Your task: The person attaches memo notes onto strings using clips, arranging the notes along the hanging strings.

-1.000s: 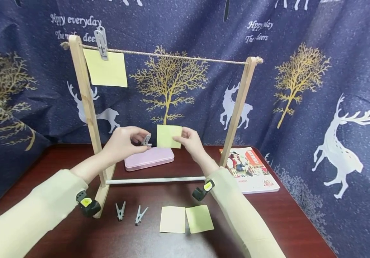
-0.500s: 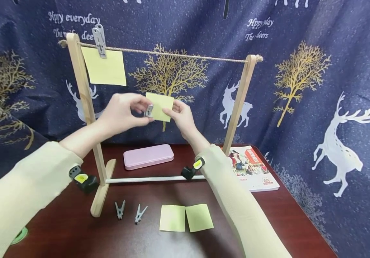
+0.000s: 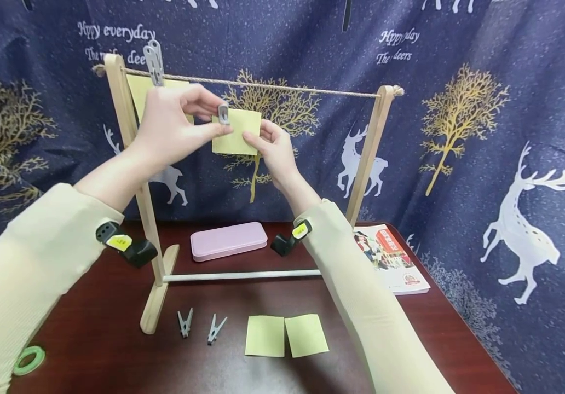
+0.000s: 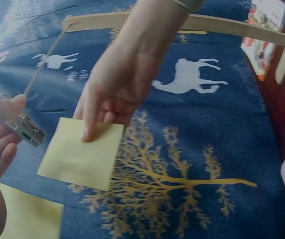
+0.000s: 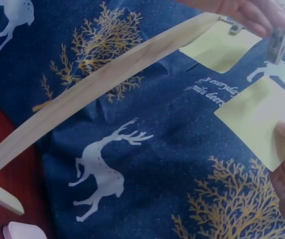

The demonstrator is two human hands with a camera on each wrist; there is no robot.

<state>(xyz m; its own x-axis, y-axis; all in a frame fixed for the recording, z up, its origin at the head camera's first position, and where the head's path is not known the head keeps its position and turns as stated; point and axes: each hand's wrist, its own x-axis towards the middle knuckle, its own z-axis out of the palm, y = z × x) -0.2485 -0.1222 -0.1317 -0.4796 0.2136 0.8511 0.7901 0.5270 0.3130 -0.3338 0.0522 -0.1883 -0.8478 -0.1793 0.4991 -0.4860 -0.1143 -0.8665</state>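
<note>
My left hand [image 3: 174, 117] pinches a grey clothespin [image 3: 223, 114] between thumb and fingers. My right hand [image 3: 278, 153] grips a yellow sticky note [image 3: 233, 143] by its right side, thumb in front. Both hands are raised below the rope [image 3: 282, 87]. The clothespin overlaps the note in the head view, but a gap separates them in the left wrist view, where the clothespin [image 4: 29, 132] is left of the note [image 4: 80, 157]. Another yellow note [image 3: 138, 90] hangs at the rope's left end under a grey clothespin [image 3: 154, 61], partly hidden by my left hand.
The rope spans a wooden frame [image 3: 372, 148] with a white bottom bar [image 3: 243, 275]. Two clothespins [image 3: 185, 323] and two yellow notes [image 3: 265, 336] lie on the table in front. A pink case [image 3: 228, 241], a book [image 3: 396, 260] and a green ring [image 3: 29, 361] are also there.
Both hands have risen from near the pink case to below the rope, carrying the clothespin and the note. They have also shifted a little left.
</note>
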